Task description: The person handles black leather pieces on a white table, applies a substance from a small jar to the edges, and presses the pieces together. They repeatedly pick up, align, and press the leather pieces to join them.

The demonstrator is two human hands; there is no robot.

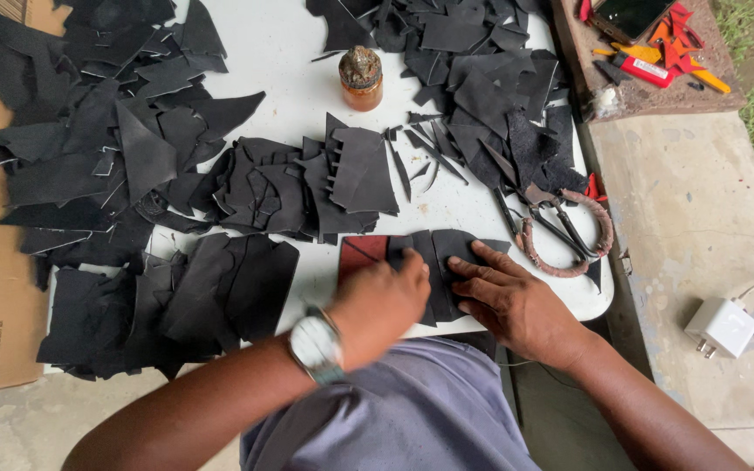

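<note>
Both hands at near edge of white bench. Left hand, wristwatch on wrist, is blurred; fingers curled together on top of a black leather piece & a dark red piece just beside it, can't tell if gripping. Right hand lies flat, fingers spread apart, pressing the black piece down. Scissors w/ wrapped handles just beside right hand. Small brown jar further back, black leather offcuts piled around.
</note>
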